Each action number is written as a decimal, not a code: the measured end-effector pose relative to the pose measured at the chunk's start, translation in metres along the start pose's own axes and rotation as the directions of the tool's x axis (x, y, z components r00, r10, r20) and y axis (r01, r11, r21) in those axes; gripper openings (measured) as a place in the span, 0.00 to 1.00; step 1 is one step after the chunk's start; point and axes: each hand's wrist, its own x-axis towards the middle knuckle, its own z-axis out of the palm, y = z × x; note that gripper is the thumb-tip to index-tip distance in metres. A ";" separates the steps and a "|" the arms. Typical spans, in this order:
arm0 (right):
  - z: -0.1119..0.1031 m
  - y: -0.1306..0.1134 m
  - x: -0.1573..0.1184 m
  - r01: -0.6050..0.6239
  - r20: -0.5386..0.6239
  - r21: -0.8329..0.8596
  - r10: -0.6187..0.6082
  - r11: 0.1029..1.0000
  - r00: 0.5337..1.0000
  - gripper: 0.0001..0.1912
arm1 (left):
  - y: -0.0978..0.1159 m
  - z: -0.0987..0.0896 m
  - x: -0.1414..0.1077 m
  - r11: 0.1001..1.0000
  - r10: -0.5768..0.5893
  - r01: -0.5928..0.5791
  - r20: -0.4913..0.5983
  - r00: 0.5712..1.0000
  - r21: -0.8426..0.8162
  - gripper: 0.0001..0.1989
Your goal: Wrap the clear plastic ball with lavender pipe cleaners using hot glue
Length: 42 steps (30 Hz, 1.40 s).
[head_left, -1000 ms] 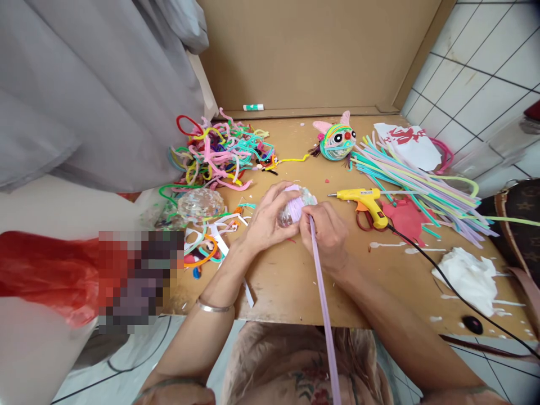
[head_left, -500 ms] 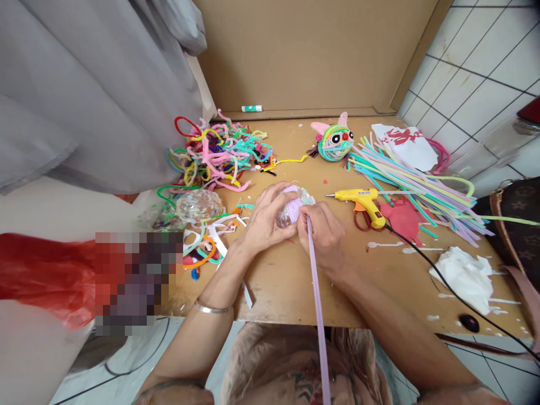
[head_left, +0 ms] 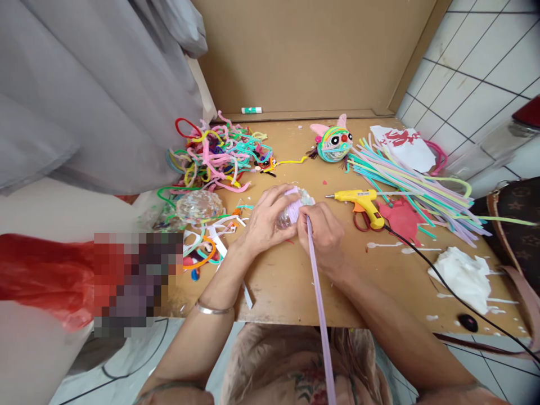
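Note:
Above the middle of the table, my left hand [head_left: 269, 218] is wrapped round a clear plastic ball [head_left: 287, 216] partly covered with lilac strips. My right hand [head_left: 321, 232] is closed against the ball's near right side. Its fingers pinch a lilac pipe cleaner [head_left: 317, 284], whose long tail hangs down toward my lap. The fingertips hide where the pipe cleaner meets the ball. To the right lies a yellow glue gun [head_left: 358, 203], its nozzle pointing at the ball. Farther back sits a decorated ball with pink ears and black eyes [head_left: 334, 143].
A tangled heap of coloured pipe cleaners [head_left: 215, 152] lies back left, with another clear ball [head_left: 199, 206] before it. Straight pipe cleaners [head_left: 422, 191] spread at the right. The glue gun's black cord [head_left: 436, 274] runs past a crumpled tissue [head_left: 462, 278]. A glue stick [head_left: 252, 110] lies at the back.
Hardly anything differs. Both hands keep their hold on the ball and the pipe cleaner, and the view has shifted very slightly.

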 end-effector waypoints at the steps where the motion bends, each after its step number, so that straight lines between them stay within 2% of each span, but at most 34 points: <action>1: 0.000 0.000 0.000 -0.003 0.002 0.002 0.003 1.000 1.000 0.08 | 0.001 0.000 0.000 1.000 0.004 -0.004 0.001 1.000 -0.002 0.24; 12: 0.001 0.000 0.000 -0.017 0.008 0.007 0.017 1.000 1.000 0.09 | 0.004 -0.001 -0.001 0.999 -0.003 0.003 0.002 1.000 -0.038 0.24; 18: 0.001 0.000 0.000 -0.044 0.000 0.045 0.044 0.998 0.999 0.10 | 0.008 0.000 0.000 1.000 -0.017 0.016 0.063 0.998 0.008 0.30; 25: 0.002 -0.001 0.002 -0.063 -0.011 0.066 0.063 0.996 0.998 0.10 | 0.007 0.011 -0.001 0.997 -0.010 0.009 0.014 1.000 0.079 0.31; 31: 0.000 -0.001 0.002 -0.063 -0.003 0.114 0.064 0.991 0.998 0.06 | 0.009 0.010 -0.001 0.994 -0.049 0.048 0.015 0.999 0.103 0.28; 36: -0.002 -0.001 -0.001 -0.083 0.057 0.169 0.074 0.982 0.996 0.09 | 0.009 0.009 0.000 0.995 -0.065 0.063 0.023 0.998 0.080 0.26; 42: -0.009 -0.001 -0.004 -0.109 0.065 0.201 0.097 0.974 0.993 0.12 | 0.004 0.009 -0.001 0.999 -0.035 0.035 0.003 0.999 0.032 0.30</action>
